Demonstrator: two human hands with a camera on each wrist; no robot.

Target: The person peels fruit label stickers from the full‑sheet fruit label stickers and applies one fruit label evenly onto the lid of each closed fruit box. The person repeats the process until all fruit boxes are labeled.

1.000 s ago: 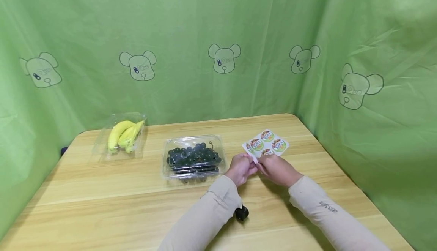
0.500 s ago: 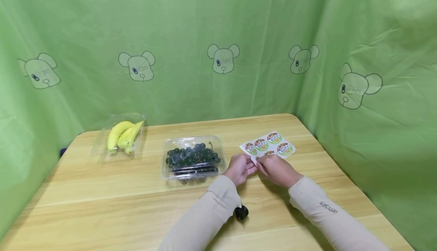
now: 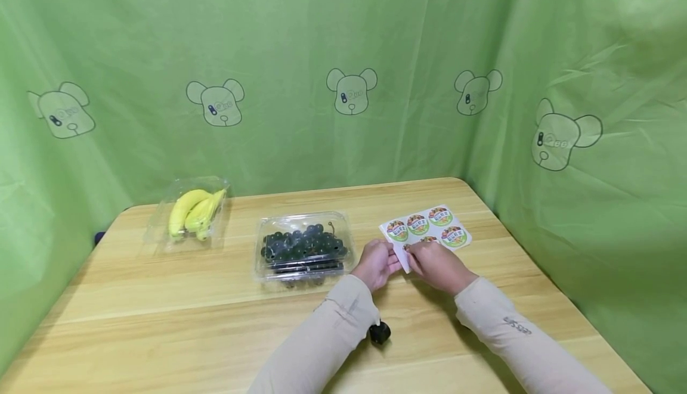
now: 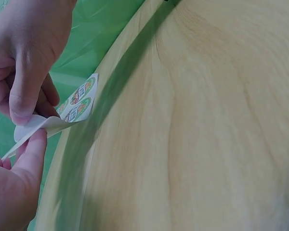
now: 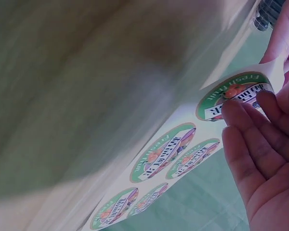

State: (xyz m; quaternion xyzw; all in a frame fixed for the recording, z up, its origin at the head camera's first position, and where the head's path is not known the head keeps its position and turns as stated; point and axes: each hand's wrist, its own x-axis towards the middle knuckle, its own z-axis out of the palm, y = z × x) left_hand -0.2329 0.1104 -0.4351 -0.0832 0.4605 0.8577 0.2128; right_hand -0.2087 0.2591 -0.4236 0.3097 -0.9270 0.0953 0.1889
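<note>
Sticker sheet (image 3: 424, 227), white and thin, carries round labels with green borders, fruit pictures and "Fresh Fruit" lettering; its near end is bent and curling. It extends forward from both hands over the right part of the table (image 3: 188, 322), to the right of a clear plastic box (image 3: 290, 221) of dark grapes (image 3: 303, 245). The left hand (image 3: 376, 264) grips its near left edge; the right hand (image 3: 437, 266), just beside, pinches the curled near end.
</note>
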